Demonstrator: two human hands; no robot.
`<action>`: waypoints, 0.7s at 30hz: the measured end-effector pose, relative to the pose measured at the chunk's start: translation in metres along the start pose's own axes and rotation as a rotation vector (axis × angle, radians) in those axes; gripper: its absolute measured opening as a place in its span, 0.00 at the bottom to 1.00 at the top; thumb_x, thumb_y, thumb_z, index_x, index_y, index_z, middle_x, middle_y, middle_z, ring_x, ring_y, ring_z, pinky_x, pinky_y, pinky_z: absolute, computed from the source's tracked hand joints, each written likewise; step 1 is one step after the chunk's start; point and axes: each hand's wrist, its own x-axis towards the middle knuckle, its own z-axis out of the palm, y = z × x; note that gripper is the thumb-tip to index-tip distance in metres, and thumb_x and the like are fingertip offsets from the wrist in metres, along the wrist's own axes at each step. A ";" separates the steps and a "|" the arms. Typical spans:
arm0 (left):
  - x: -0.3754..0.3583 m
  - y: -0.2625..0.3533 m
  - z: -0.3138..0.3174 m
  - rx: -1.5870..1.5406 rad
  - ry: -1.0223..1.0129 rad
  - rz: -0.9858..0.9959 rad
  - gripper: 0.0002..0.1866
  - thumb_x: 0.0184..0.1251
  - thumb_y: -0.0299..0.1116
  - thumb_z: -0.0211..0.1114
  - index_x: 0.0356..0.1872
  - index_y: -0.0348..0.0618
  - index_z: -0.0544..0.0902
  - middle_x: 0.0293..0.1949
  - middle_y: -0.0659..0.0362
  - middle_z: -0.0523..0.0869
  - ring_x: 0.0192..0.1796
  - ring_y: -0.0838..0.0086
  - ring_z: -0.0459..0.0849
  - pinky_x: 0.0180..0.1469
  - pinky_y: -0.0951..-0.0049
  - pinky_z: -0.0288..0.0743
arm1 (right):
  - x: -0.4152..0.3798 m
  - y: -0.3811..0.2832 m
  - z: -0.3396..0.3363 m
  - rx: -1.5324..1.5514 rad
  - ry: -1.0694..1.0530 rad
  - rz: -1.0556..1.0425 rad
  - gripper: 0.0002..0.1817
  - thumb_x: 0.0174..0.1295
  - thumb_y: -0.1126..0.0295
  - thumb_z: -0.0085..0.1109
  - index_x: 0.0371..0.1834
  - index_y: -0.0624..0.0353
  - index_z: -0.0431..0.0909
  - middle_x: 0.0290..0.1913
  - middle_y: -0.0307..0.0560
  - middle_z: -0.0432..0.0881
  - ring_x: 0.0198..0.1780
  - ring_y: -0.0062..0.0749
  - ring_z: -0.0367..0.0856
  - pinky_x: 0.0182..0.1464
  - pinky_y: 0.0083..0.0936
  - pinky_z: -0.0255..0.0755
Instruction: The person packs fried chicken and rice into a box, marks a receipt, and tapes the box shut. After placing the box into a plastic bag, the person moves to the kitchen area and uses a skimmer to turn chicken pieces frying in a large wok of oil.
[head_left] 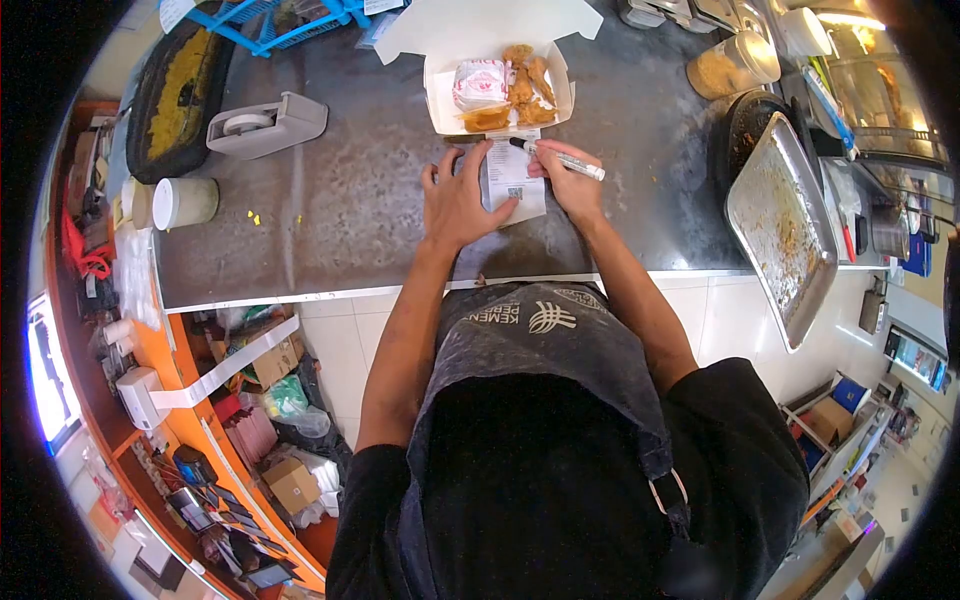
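A printed receipt [512,178] with a square code near its lower end lies on the metal table in front of me. My left hand [462,200] rests on its left side, fingers spread and the thumb over the paper. In my right hand [568,180] is a white marker [578,163], its dark tip pointing left over the upper part of the receipt. Just beyond the paper stands an opened white takeaway box [436,90], lid folded back. Inside it are fried chicken pieces [522,88] and a wrapped pink-and-white packet [481,84].
A tape dispenser [268,125] and a white-lidded tub [186,203] stand to the left, near a black tray [160,95] and a blue basket [262,30]. At right, a metal tray [785,225] overhangs the table edge, with a jar [733,65] behind it.
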 end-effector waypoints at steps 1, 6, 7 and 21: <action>0.000 0.000 0.000 0.000 0.004 0.000 0.44 0.43 0.54 0.71 0.65 0.50 0.67 0.58 0.54 0.76 0.63 0.58 0.67 0.61 0.50 0.52 | 0.000 0.000 0.001 -0.004 0.005 -0.012 0.10 0.61 0.74 0.60 0.40 0.71 0.81 0.32 0.52 0.85 0.30 0.31 0.85 0.35 0.24 0.82; 0.001 0.001 -0.001 -0.004 0.003 -0.007 0.44 0.43 0.54 0.70 0.64 0.50 0.67 0.58 0.55 0.77 0.63 0.58 0.67 0.61 0.50 0.51 | -0.003 0.001 0.000 0.021 0.065 -0.003 0.10 0.61 0.75 0.59 0.40 0.72 0.81 0.32 0.53 0.84 0.29 0.32 0.85 0.33 0.24 0.82; 0.001 0.001 -0.002 -0.003 -0.004 -0.009 0.44 0.43 0.54 0.70 0.64 0.50 0.67 0.57 0.54 0.77 0.63 0.58 0.67 0.61 0.50 0.51 | -0.003 0.001 0.002 0.048 0.097 -0.012 0.10 0.61 0.75 0.59 0.40 0.72 0.80 0.32 0.54 0.84 0.29 0.32 0.85 0.33 0.24 0.82; 0.001 0.004 -0.006 0.006 -0.029 -0.026 0.45 0.43 0.55 0.70 0.65 0.49 0.67 0.57 0.56 0.79 0.64 0.60 0.66 0.62 0.50 0.51 | -0.012 -0.008 -0.002 0.038 0.036 0.038 0.10 0.63 0.75 0.57 0.42 0.73 0.80 0.32 0.57 0.84 0.30 0.34 0.85 0.34 0.26 0.83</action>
